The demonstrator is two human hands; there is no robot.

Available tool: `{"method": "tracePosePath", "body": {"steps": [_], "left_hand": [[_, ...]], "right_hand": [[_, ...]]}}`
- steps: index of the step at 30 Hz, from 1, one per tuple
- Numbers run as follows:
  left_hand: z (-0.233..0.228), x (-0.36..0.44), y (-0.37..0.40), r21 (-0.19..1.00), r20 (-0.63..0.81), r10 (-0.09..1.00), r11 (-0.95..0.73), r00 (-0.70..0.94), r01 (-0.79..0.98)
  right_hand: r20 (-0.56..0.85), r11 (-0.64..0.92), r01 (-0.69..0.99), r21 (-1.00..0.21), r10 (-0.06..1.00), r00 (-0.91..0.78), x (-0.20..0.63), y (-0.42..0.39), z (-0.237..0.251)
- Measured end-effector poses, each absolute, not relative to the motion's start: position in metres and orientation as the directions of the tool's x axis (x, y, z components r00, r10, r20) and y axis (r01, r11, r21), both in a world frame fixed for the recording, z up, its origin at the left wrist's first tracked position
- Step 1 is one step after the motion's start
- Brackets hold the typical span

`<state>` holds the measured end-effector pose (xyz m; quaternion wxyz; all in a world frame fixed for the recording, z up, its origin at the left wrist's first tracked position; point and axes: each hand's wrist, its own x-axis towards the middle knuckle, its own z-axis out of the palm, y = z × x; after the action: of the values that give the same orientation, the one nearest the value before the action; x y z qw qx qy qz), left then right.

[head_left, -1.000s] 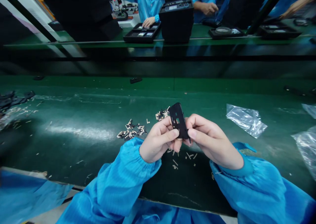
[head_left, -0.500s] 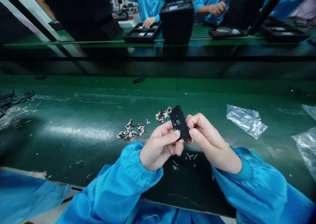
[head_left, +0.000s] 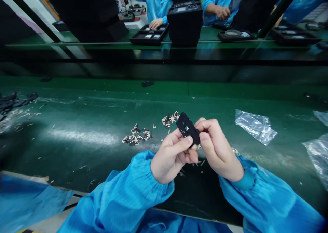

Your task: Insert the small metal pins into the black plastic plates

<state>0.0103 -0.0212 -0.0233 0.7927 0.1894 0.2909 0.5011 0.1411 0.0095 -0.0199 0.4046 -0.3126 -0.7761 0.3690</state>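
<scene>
My left hand [head_left: 175,154] is closed on a thin black plastic part [head_left: 185,124] with small cutouts, its thumb lying across the lower face. The part is tilted, upper end toward the left. At its right edge my right hand [head_left: 216,147] pinches with thumb and forefinger; whether a small piece sits between those fingertips is hidden. Behind the part, to the left, lies a small pile of beige and black pieces [head_left: 170,119]. Farther left is a bigger pile of similar pieces [head_left: 137,136]. Beige scraps [head_left: 198,163] are scattered on the bench below my hands.
Clear plastic bags [head_left: 256,127] lie at the right on the green bench [head_left: 89,120]. Black parts [head_left: 16,102] are heaped at the far left, and another black piece [head_left: 148,83] lies at the back. Co-workers sit beyond a raised shelf with black trays [head_left: 151,38] and stacked boxes [head_left: 184,24].
Both hands stay on the black part. My left hand has shifted slightly right and down, and the part has tilted further, its upper end leaning more to the left.
</scene>
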Motion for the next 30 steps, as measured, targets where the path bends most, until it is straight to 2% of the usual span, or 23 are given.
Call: {"method": "tracePosePath", "body": {"steps": [5, 9, 12, 15, 17, 20, 22, 26, 30], "left_hand": [[-0.018, 0.016, -0.020, 0.578, -0.276, 0.900, 0.437, 0.338, -0.690], [-0.011, 0.020, -0.016, 0.630, -0.244, 0.918, 0.396, 0.314, -0.668], [-0.007, 0.019, -0.011, 0.749, -0.134, 0.955, 0.272, 0.263, -0.604], [-0.004, 0.015, -0.008, 0.872, 0.038, 0.982, 0.058, 0.184, -0.487], [-0.003, 0.011, -0.009, 0.927, 0.117, 0.983, -0.057, 0.142, -0.372], [-0.001, 0.006, -0.011, 0.966, 0.188, 0.976, -0.164, 0.107, -0.199], [0.000, 0.005, -0.012, 0.970, 0.207, 0.973, -0.190, 0.102, -0.151], [-0.001, 0.008, -0.011, 0.966, 0.150, 0.979, -0.116, 0.135, -0.229], [-0.004, 0.013, -0.008, 0.958, 0.096, 0.984, -0.050, 0.150, -0.284]], "right_hand": [[0.502, 0.613, 0.238, -0.753, 0.770, -0.394, 0.142, 0.010, -0.023], [0.552, 0.621, 0.251, -0.742, 0.779, -0.296, 0.145, 0.010, -0.023], [0.501, 0.540, 0.089, -0.837, 0.821, -0.274, 0.149, 0.010, -0.018], [0.395, 0.378, -0.118, -0.918, 0.848, -0.355, 0.153, 0.011, -0.012], [0.370, 0.337, -0.153, -0.929, 0.842, -0.393, 0.155, 0.013, -0.010], [0.387, 0.386, -0.090, -0.918, 0.825, -0.411, 0.158, 0.015, -0.008], [0.422, 0.463, -0.007, -0.887, 0.802, -0.423, 0.158, 0.016, -0.007], [0.515, 0.618, 0.149, -0.772, 0.746, -0.422, 0.157, 0.018, -0.006], [0.582, 0.687, 0.290, -0.666, 0.722, -0.373, 0.153, 0.016, -0.008]]}}
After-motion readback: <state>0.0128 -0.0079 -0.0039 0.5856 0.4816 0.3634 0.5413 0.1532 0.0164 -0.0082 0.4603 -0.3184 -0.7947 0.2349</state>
